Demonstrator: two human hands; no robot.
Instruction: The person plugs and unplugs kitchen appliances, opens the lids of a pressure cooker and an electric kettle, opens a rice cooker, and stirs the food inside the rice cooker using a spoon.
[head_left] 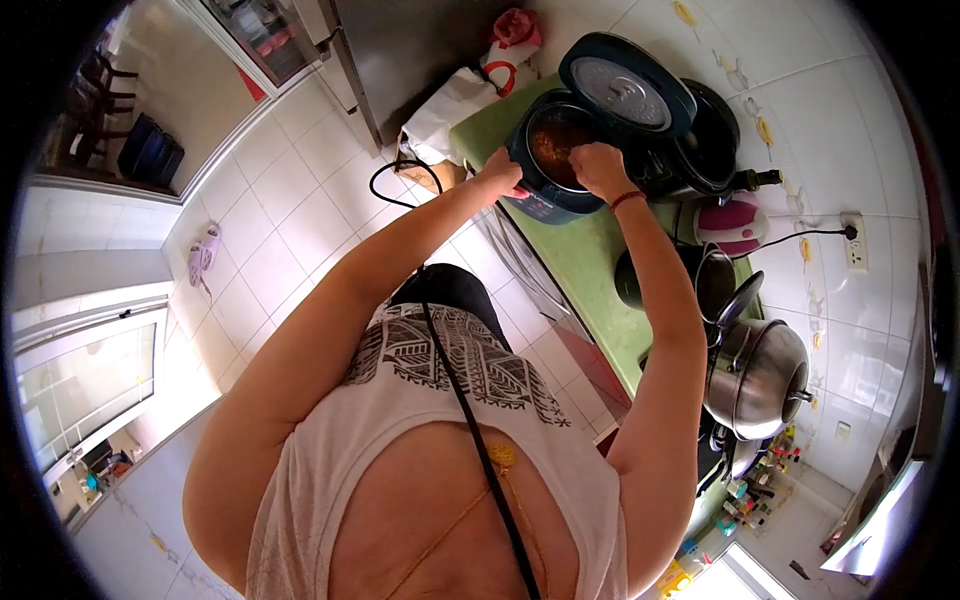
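Note:
A dark teal rice cooker (553,205) stands on the green counter with its lid (625,88) raised. Reddish-brown food (556,145) lies in its inner pot. My left hand (503,173) grips the near left side of the cooker's body, fingers curled against it. Over the right part of the pot's opening is my right hand (598,168), closed with the knuckles up. Whatever it holds is hidden beneath the fingers.
Along the green counter (600,265) stand a dark pan (708,140), a bottle (755,180), a purple-and-white appliance (730,226), a black pot (714,283) and a large steel pot (757,380). A white bag (440,112) is left of the cooker. A cord (380,178) loops beside my left forearm.

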